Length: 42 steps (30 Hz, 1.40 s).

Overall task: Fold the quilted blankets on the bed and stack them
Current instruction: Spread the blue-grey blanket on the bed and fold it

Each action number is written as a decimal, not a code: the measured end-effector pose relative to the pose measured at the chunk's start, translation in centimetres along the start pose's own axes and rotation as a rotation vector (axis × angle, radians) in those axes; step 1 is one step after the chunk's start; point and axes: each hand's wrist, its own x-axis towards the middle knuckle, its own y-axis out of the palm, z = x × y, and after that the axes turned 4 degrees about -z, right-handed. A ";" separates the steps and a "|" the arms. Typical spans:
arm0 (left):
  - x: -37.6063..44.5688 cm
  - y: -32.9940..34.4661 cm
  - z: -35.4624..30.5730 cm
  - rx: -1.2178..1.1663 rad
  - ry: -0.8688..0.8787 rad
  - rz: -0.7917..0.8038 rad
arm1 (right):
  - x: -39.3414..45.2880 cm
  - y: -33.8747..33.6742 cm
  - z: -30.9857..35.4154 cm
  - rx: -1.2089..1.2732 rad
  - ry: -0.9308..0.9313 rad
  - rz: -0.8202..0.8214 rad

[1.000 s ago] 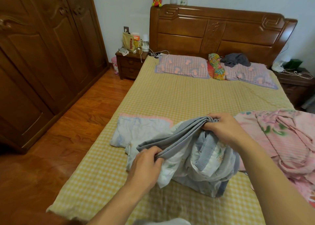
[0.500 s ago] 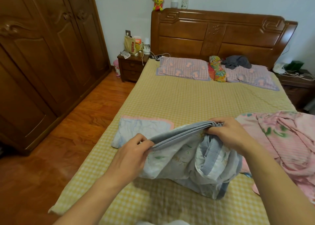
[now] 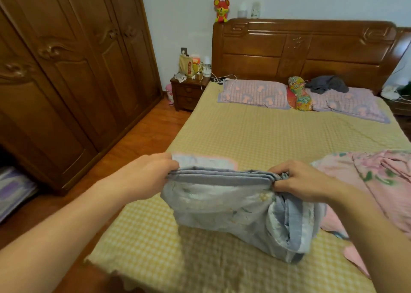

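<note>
hands first: the left hand (image 3: 149, 177) and the right hand (image 3: 304, 182) each pinch one end of the gathered top edge of the blue quilted blanket (image 3: 240, 206), fingers curled round the stacked layers, so both are closed on the cloth; held apart like this, they stretch the edge into a straight line and let the rest hang down to the bed (image 3: 266, 135), which looks meant to line the layers up before the next fold; the blanket's lower part bunches on the yellow checked sheet near the foot of the bed, its right side crumpled; just behind it, flat on the sheet, lies one folded blanket with pink trim (image 3: 206, 160), likely the base of the stack and placed close so the blue one can go on top; at the right lies one pink floral blanket (image 3: 373, 181), loose and unfolded, probably waiting its turn; that makes three blankets by my count: one folded, one in hand, one untouched; at the head of the bed are two lilac pillows (image 3: 255, 93), with one bright patterned cushion (image 3: 299, 93) between them and one dark garment (image 3: 327, 83) on the right pillow.
</note>
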 end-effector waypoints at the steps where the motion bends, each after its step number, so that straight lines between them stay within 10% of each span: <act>1: -1.4 1.9 -0.3 0.055 -0.022 -0.055 | -0.2 1.4 -0.6 0.012 0.005 0.045; 6: -8.6 10.2 -2.4 -0.232 -0.461 -0.090 | -2.9 11.5 -2.5 0.050 0.002 0.227; 10: -14.8 15.9 -4.0 -1.414 -1.022 0.110 | -6.6 19.2 -3.9 0.040 0.064 0.276; 14: -21.2 19.7 -3.9 -1.968 -1.341 0.080 | -10.1 24.9 -4.1 0.020 0.122 0.289; 21: -29.5 26.6 -3.4 -1.461 -1.484 0.241 | -17.7 33.8 -2.2 -0.089 0.153 0.343; 26: -34.1 29.6 0.6 -1.388 -1.688 0.506 | -27.1 33.0 -8.0 -0.023 0.828 -0.293; 31: -33.9 32.1 0.1 -1.542 -1.845 0.259 | -34.2 37.4 -14.4 -0.024 1.306 -0.065; 36: -32.0 33.7 -0.9 -1.357 -1.687 0.349 | -36.4 42.6 -13.8 0.900 1.733 -0.080; 39: -32.3 34.9 0.1 -0.912 -1.546 0.573 | -36.6 42.7 -12.7 1.191 1.888 -0.117; 42: -31.2 33.5 0.5 -0.952 -1.525 0.716 | -34.6 40.5 -11.6 1.322 1.962 -0.215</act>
